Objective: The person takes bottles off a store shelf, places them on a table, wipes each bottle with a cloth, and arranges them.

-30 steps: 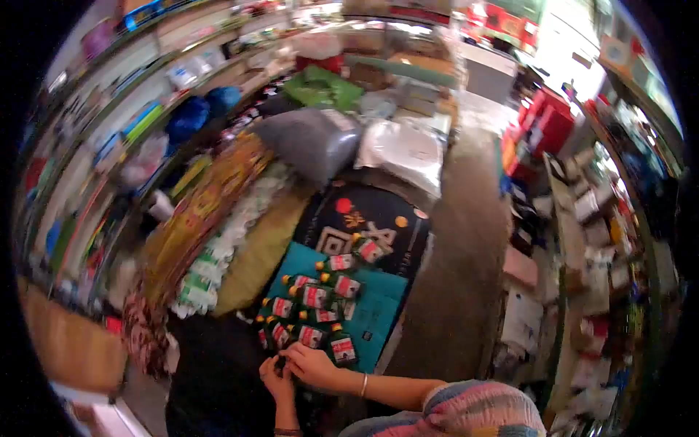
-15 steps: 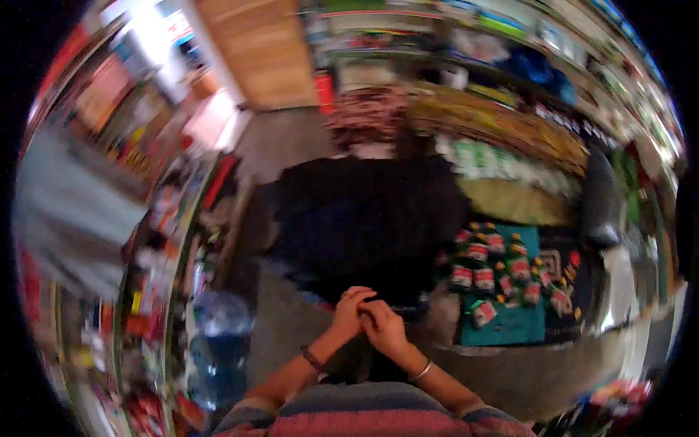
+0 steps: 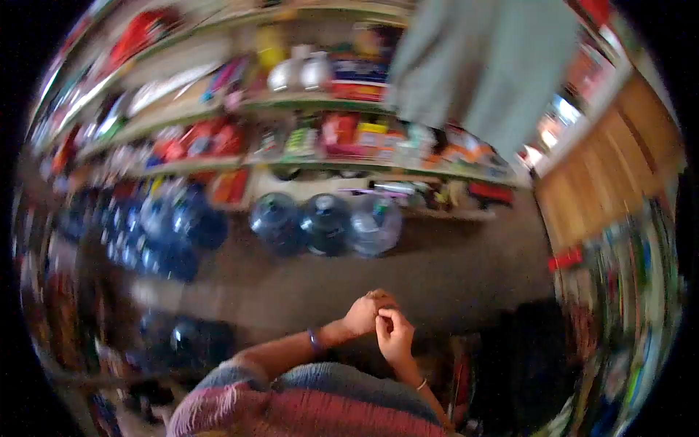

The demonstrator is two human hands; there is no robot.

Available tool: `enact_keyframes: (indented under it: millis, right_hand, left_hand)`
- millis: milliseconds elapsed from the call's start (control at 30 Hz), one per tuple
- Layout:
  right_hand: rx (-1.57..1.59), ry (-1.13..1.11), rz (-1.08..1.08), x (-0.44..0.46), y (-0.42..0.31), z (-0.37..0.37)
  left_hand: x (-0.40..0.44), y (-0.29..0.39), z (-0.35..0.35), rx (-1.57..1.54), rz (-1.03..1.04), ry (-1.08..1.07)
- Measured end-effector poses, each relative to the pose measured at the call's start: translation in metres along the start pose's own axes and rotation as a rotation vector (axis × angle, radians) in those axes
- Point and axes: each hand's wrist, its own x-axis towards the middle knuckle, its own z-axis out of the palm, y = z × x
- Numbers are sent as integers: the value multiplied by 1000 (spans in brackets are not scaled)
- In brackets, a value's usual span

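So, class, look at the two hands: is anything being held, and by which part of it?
It cannot be told: the left hand and right hand meet, fingers curled, hiding anything small between them.

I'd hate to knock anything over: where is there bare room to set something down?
Bare floor lies between the three jugs and the right hand, and rightward towards the wooden panel. Crowded: the shelves and the jug cluster at left.

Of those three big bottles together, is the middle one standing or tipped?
Standing: the middle bottle has its neck on top.
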Motion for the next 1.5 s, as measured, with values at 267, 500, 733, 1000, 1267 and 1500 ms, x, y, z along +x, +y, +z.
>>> enact_keyframes:
  millis: [267,500,733,1000,1267,1500]
  right_hand:
    - [165,-409,-203,95,-73,135]
    - [304,-577,-316,153,-106,240]
    - [439,-561,-385,269,-141,330]
    - [471,-501,-690,426,-230,404]
    - [399,-206,-998,597,-419,471]
    - [59,-32,-1084,736,-568,584]
  left_hand:
    - [-48,-63,-150,176,-195,421]
    - [-68,-99,-250,304,-351,637]
    - [-17,-170,-379,407,-341,656]
    - [28,-176,-562,470,-258,896]
    - [45,-160,-853,870,59,1101]
    - [89,-162,-1071,1131,110,1087]
